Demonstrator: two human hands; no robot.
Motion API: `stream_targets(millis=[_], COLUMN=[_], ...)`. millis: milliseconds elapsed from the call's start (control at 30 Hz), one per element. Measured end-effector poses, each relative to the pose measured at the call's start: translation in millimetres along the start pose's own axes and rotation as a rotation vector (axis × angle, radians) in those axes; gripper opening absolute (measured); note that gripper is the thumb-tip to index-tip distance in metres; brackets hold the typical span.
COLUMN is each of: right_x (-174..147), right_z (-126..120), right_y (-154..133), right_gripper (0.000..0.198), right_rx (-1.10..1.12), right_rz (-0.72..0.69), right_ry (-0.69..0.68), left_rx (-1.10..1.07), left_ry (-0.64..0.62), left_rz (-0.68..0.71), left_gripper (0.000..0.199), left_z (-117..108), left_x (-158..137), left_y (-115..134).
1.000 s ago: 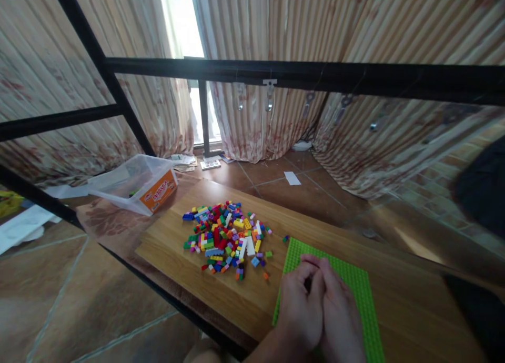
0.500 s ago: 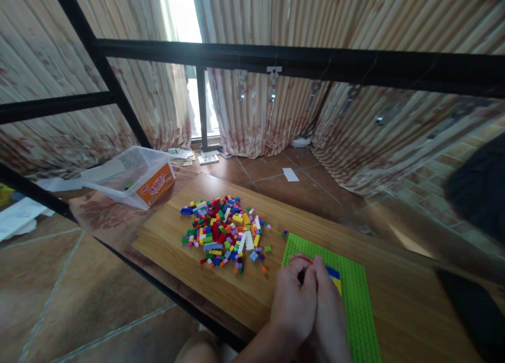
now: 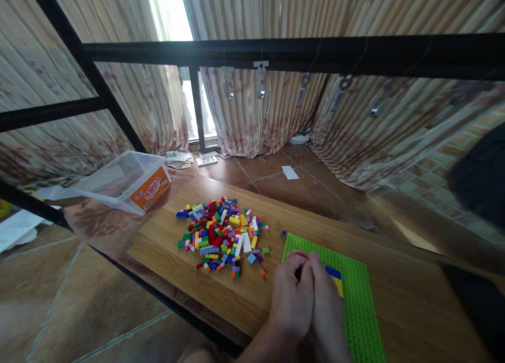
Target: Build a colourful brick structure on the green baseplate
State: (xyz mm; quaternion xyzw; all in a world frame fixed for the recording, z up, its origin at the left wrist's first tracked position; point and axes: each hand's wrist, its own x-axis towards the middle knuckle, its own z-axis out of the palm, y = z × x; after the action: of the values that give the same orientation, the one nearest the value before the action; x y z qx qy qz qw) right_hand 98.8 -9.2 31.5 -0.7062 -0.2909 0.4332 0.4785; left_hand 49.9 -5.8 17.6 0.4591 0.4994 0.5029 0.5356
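Wooden tabletop (image 3: 248, 300) | green baseplate (image 3: 359, 300) extends far-to-near, long axis unclear | hands (image 3: 291, 302) pressed together, cannot tell if holding anything

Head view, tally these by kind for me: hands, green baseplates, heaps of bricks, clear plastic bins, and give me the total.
Left hand and right hand: 2
Green baseplate: 1
Brick heap: 1
Clear plastic bin: 1
Total: 5
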Motion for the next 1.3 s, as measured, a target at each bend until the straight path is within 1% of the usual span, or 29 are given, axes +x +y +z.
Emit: stream_targets(millis=[133, 333, 467, 567, 633, 667, 700, 733, 800, 867, 900, 933, 1000, 1100, 1200, 1300], right_x=[0.5, -0.9, -2.9, -3.5, -2.5, -1.7, -0.9, -0.4, -0.4, -2.2, -3.6, -5.1, -8.0, -11.1, -12.8, -14.2], right_z=[1.9, 8.4, 9.4, 9.8, 10.7, 11.4, 12.2, 13.0, 14.2, 14.0, 13.2, 12.2, 9.4, 5.3, 3.3, 4.1], right_y=[1.0, 3.8, 5.7, 8.4, 12.6, 15.5, 18.6, 21.8, 27.4, 31.0, 32.0, 32.7, 33.5, 33.3, 30.9, 27.2], right_gripper=[0.056, 0.062, 0.063, 0.06, 0.056, 0.054, 0.051, 0.048, 0.043, 0.038, 0.037, 0.036, 0.036, 0.04, 0.045, 0.046], right_rx=[-0.003, -0.026, -0.026, -0.007, 0.031, 0.072, 0.128, 0.191, 0.292, 0.324, 0.321, 0.31, 0.276, 0.197, 0.097, 0.014], right_rz=[-0.039, -0.097, -0.159, -0.131, -0.117, -0.121, -0.127, -0.138, -0.157, -0.171, -0.175, -0.177, -0.181, -0.204, -0.242, -0.269], right_ry=[-0.024, -0.029, -0.062, -0.062, -0.091, -0.111, -0.134, -0.148, -0.145, -0.136, -0.135, -0.135, -0.146, -0.162, -0.162, -0.176], left_rx=[0.006, 0.066, 0.081, 0.101, 0.144, 0.179, 0.228, 0.287, 0.437, 0.66, 0.789, 0.897, 1.032, 1.134, 1.149, 1.14], left_ry=[0.002, -0.002, -0.021, -0.071, -0.082, -0.059, 0.002, 0.095, 0.336, 0.579, 0.661, 0.708, 0.721, 0.665, 0.589, 0.537], left_rz=[0.022, 0.027, 0.047, 0.069, 0.091, 0.102, 0.116, 0.132, 0.127, 0.04, -0.014, -0.069, -0.172, -0.263, -0.303, -0.288], left_gripper=[0.027, 0.028, 0.027, 0.028, 0.026, 0.024, 0.022, 0.021, 0.021, 0.018, 0.022, 0.029, 0.042, 0.05, 0.045, 0.035], left_z=[-3.9, -12.9, -17.8, -24.2, -34.2, -41.9, -51.7, -63.5, -91.2, -120.1, -133.1, -144.2, -160.0, -170.2, -173.8, -177.8], left_x=[-0.7, 0.8, 0.4, 2.1, 7.1, 10.8, 15.0, 19.2, 25.9, 27.9, 26.9, 25.1, 20.4, 15.8, 16.1, 18.7], left_y=[2.8, 8.1, 9.6, 11.9, 15.5, 18.4, 21.9, 26.0, 34.8, 41.8, 43.9, 44.8, 43.6, 38.4, 34.5, 32.5])
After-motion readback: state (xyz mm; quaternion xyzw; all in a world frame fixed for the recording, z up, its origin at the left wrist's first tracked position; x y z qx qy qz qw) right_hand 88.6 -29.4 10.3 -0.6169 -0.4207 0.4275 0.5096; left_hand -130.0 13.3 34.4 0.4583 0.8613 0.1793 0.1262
